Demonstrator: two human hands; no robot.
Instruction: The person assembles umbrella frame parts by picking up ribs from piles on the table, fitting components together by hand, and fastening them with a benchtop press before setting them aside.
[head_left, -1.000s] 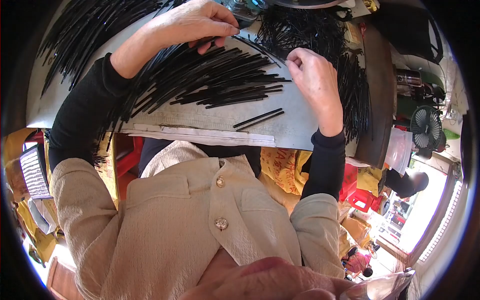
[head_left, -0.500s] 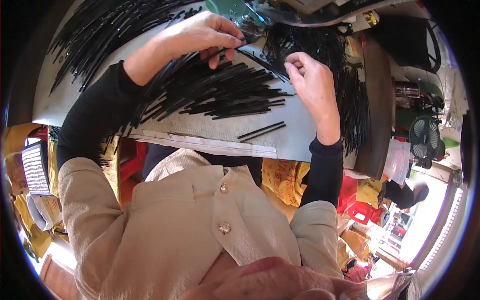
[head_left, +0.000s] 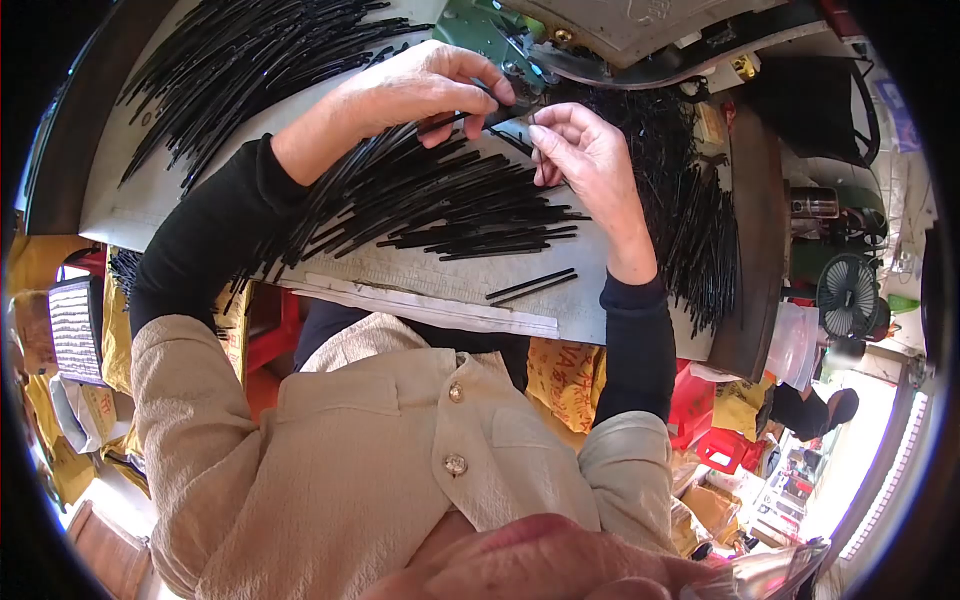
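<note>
My left hand (head_left: 440,95) is pinched round a thin black strip (head_left: 440,124), beside the green machine (head_left: 485,40). Close by on the right, my right hand (head_left: 590,155) is closed with thumb against forefinger at the strip's right end; a fine dark piece seems to be in its fingertips, too small to make out. Under my hands a fanned pile of black strips (head_left: 430,205) lies on the grey worktable (head_left: 400,262). Two loose strips (head_left: 530,285) rest near the front edge.
A larger heap of black strips (head_left: 250,70) covers the table's back left. Tangled dark strands (head_left: 650,130) and more strips (head_left: 705,260) lie to the right. A small fan (head_left: 848,295) and a clear plastic tub (head_left: 793,345) stand beyond the table's right side.
My right hand has moved left and up, closing the gap to my left hand. My left hand has shifted slightly right and down. The view has tilted a little.
</note>
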